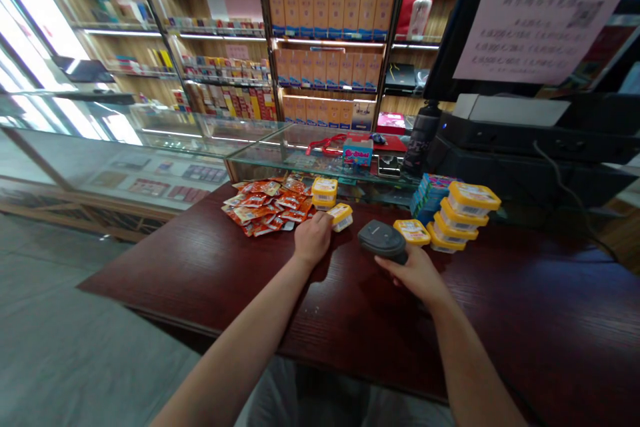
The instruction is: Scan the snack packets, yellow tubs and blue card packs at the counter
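My left hand point(313, 238) is closed on a small yellow-lidded plastic tub point(342, 217), tilted with its label side facing right. Right behind it stand two more such tubs point(325, 191), one on the other. A heap of orange snack packets point(270, 203) lies just left of that hand. In my right hand point(413, 272) is a dark barcode scanner point(383, 239), its head pointing left toward the held tub. Past the scanner, a single yellow tub point(413, 231) rests beside a leaning stack of several tubs point(460, 217).
The dark red wooden counter point(210, 287) carries everything. Blue boxes point(431, 195) stand behind the tub stack. A glass display case point(280, 147) runs along the back, with a small blue-pink box point(358, 150) and a black bottle point(421, 137) on it. At right are a monitor and a sign point(540, 30).
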The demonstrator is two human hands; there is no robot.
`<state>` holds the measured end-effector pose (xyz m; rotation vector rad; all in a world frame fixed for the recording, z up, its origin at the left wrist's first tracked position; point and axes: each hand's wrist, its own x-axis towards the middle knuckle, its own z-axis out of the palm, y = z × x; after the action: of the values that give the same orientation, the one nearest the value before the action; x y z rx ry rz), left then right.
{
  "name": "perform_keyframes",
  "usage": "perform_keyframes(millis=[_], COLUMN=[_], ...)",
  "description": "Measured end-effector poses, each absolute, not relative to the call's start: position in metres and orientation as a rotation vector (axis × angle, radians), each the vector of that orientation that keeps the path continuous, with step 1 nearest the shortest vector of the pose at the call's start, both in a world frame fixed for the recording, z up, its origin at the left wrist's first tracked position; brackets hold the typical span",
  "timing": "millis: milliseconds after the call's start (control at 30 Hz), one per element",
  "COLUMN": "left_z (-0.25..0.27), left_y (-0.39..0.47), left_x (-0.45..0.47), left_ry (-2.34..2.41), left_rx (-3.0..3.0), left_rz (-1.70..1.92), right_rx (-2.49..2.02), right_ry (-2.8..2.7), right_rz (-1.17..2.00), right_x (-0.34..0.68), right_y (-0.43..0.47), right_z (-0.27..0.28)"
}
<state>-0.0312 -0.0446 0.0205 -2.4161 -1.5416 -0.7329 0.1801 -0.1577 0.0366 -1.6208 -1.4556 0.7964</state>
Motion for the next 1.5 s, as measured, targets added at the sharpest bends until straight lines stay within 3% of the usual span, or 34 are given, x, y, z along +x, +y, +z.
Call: perform_keyframes(millis=[200, 467, 700, 1133, 1500], left_z=[0.017, 0.049, 0.086, 0.076, 0.065], left_y=[-0.041, -0.016, 0.032, 0.058, 0.004], left_x=[-0.037, -0.053, -0.060, -0.078, -0.059], left_ry=[-1.431, -1.153, -1.274, -1.212, -1.185], left_rx=[-2.473, -2.322, -2.382, -2.540, -2.432], left_rz=[-0.860, -1.359, -1.174, -0.985, -1.075], right_rx=[-1.700, -1.744, -1.758, -1.686, -1.699], right_ry=[-1.461, -1.472, -1.517, -1.548, -1.607], right_rz=[0.591, 0.511, 0.577, 0.576, 0.552], right_x=[0.184, 0.187, 0.184, 0.182, 0.182], right_y=[-0.153, -0.148, -0.148, -0.144, -0.145], right_z=[0.032, 0.025, 0.025, 0.020, 0.026])
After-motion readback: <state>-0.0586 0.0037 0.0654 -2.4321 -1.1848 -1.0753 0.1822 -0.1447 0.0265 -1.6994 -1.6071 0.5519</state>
